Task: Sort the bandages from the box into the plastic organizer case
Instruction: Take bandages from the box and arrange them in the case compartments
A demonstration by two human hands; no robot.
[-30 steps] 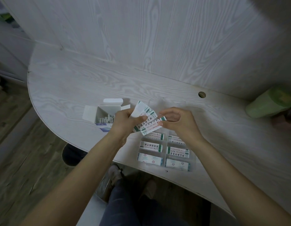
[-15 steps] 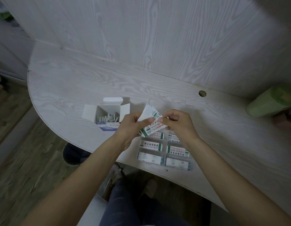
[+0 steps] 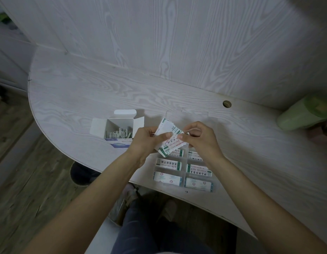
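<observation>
Both hands meet above the far end of the clear plastic organizer case [image 3: 182, 184]. The left hand [image 3: 146, 142] pinches a fanned stack of flat paper-wrapped bandages [image 3: 168, 140] under its thumb; the right hand [image 3: 199, 140] pinches their right edge. Left of them, the open white cardboard box [image 3: 120, 129] holds more bandages on the pale woodgrain table [image 3: 85, 92].
</observation>
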